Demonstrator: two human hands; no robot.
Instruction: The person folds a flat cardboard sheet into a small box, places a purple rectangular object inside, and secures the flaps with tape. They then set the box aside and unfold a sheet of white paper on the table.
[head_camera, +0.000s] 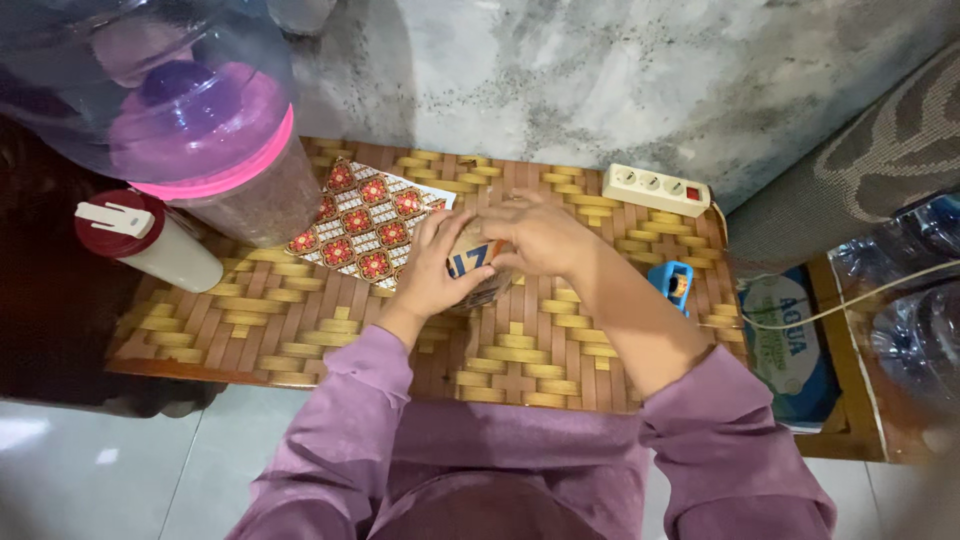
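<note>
Brown cardboard makes up the small box with blue letters (475, 268) that both hands hold in the middle of the woven bamboo counter (300, 330). Left hand (432, 272) has its fingers wrapped on the box's left side. Right hand (540, 235) has its fingers curled over the top of the box. Just left of the box lies a flat square packet with a red and gold flower pattern (365, 222). Beside that stands a clear jar with a pink lid (215, 150). A white bottle with a dark red cap (150, 240) lies near the left edge. A white power strip (656, 189) sits at the back, and a small blue tape holder (674, 282) lies near the right arm.
</note>
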